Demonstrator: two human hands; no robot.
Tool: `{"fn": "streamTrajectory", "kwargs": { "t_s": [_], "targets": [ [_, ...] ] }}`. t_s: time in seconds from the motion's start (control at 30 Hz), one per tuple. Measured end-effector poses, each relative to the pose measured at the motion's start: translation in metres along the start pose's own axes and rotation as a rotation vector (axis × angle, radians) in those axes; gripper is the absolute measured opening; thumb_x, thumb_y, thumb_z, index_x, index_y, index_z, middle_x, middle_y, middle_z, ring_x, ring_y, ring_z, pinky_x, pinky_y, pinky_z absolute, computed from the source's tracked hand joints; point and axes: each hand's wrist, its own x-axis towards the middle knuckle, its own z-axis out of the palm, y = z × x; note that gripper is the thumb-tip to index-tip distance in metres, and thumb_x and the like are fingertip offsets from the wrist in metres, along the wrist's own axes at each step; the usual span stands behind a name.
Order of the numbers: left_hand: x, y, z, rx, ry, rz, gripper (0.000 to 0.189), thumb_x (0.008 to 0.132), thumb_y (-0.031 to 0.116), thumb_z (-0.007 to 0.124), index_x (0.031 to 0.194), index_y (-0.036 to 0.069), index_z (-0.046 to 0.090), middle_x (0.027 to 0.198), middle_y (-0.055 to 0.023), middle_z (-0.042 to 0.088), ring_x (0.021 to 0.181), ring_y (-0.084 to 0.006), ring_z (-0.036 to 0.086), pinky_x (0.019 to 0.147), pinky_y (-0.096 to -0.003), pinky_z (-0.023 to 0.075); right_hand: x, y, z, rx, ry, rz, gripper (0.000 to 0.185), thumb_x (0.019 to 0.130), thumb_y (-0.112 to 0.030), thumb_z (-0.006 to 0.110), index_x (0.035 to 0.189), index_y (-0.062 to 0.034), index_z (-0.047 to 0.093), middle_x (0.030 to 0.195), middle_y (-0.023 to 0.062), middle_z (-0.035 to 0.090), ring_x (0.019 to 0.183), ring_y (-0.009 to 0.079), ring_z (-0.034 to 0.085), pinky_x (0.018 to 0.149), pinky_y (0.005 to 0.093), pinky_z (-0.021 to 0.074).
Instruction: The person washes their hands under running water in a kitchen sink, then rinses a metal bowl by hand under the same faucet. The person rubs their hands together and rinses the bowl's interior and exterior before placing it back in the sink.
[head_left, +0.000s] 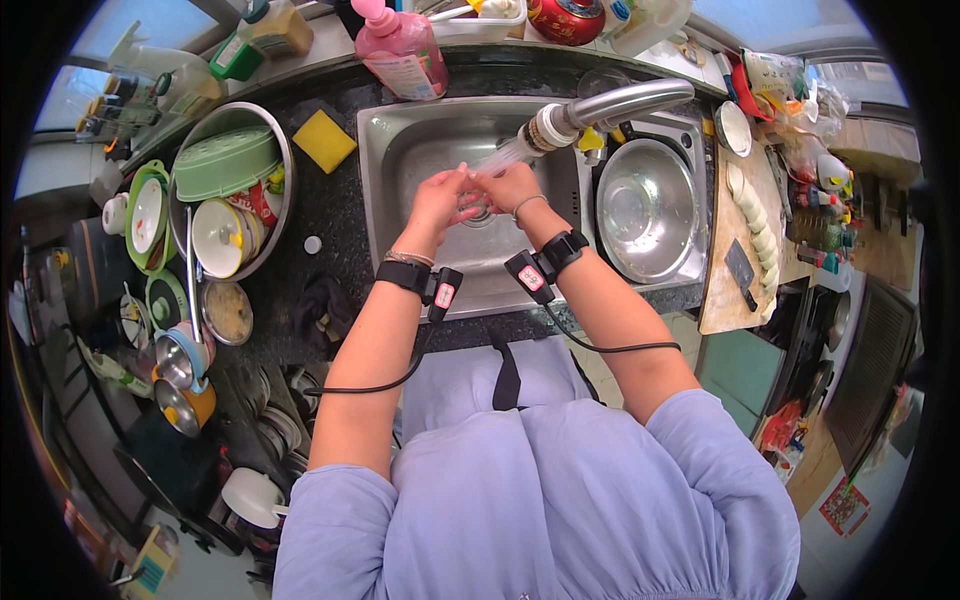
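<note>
Water runs from the metal faucet (630, 101) onto both of my hands above the left basin of the stainless steel sink (397, 172). My left hand (442, 199) has its fingers apart and holds nothing that I can see. Close against it, fingertips touching or nearly so, is my right hand (510, 191); its fingers are bent and partly hidden by the water and the other hand. A metal bowl (646, 210) sits in the right basin. Behind the sink stands a pink pump bottle (401, 52), and a yellow sponge (325, 141) lies to the left.
At the left, a large metal basin (283, 217) holds a green colander (229, 161) and bowls. On the right, a wooden board (724, 300) carries a row of dough pieces (754, 217) and a cleaver (739, 266). A dark cloth (322, 311) lies near the counter's front edge.
</note>
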Motion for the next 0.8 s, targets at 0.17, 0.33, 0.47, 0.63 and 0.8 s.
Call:
{"fn": "streamTrajectory", "kwargs": {
  "t_s": [0.17, 0.33, 0.47, 0.63, 0.8],
  "targets": [
    [-0.008, 0.0, 0.004, 0.134, 0.076, 0.047, 0.024, 0.091, 0.024, 0.063, 0.104, 0.004, 0.065, 0.099, -0.0055, 0.066, 0.093, -0.0145, 0.063, 0.076, -0.0281, 0.0548, 0.009, 0.006, 0.002, -0.185, 0.013, 0.004, 0.033, 0.077, -0.03, 0.071, 0.072, 0.0031, 0.07, 0.059, 0.0112, 0.065, 0.047, 0.0193, 0.063, 0.049, 0.0318, 0.0513],
    [-0.006, 0.001, -0.001, 0.032, 0.007, 0.01, 0.02, 0.091, 0.016, 0.063, 0.101, -0.002, 0.065, 0.09, -0.0081, 0.068, 0.081, -0.0141, 0.067, 0.072, -0.0244, 0.0562, -0.003, 0.001, -0.007, -0.318, 0.029, -0.11, 0.029, 0.075, -0.029, 0.07, 0.07, -0.0005, 0.071, 0.061, 0.0125, 0.066, 0.056, 0.0236, 0.067, 0.062, 0.0339, 0.0541],
    [-0.007, -0.005, 0.002, 0.002, -0.016, 0.028, 0.019, 0.09, 0.011, 0.064, 0.099, -0.005, 0.065, 0.087, -0.0112, 0.069, 0.076, -0.0152, 0.068, 0.067, -0.0231, 0.0573, -0.017, -0.003, -0.01, -0.357, 0.105, -0.195, 0.02, 0.073, -0.024, 0.07, 0.071, -0.0048, 0.071, 0.069, 0.0133, 0.068, 0.067, 0.0269, 0.068, 0.067, 0.0354, 0.0542],
    [-0.013, -0.016, 0.008, 0.012, -0.02, 0.063, 0.02, 0.091, 0.011, 0.063, 0.102, -0.005, 0.065, 0.089, -0.0104, 0.069, 0.079, -0.0141, 0.068, 0.071, -0.0227, 0.0564, -0.026, 0.004, -0.01, -0.331, 0.146, -0.231, 0.016, 0.074, -0.021, 0.07, 0.072, -0.0053, 0.072, 0.073, 0.0136, 0.069, 0.069, 0.0282, 0.068, 0.069, 0.0362, 0.054],
    [-0.025, -0.023, 0.014, 0.021, -0.019, 0.071, 0.022, 0.092, 0.014, 0.062, 0.106, -0.004, 0.064, 0.095, -0.0092, 0.069, 0.084, -0.0135, 0.067, 0.075, -0.0235, 0.0555, -0.039, 0.009, -0.014, -0.283, 0.15, -0.224, 0.017, 0.075, -0.021, 0.07, 0.073, -0.0044, 0.071, 0.073, 0.0137, 0.069, 0.069, 0.0284, 0.068, 0.068, 0.0368, 0.0536]
  ]
}}
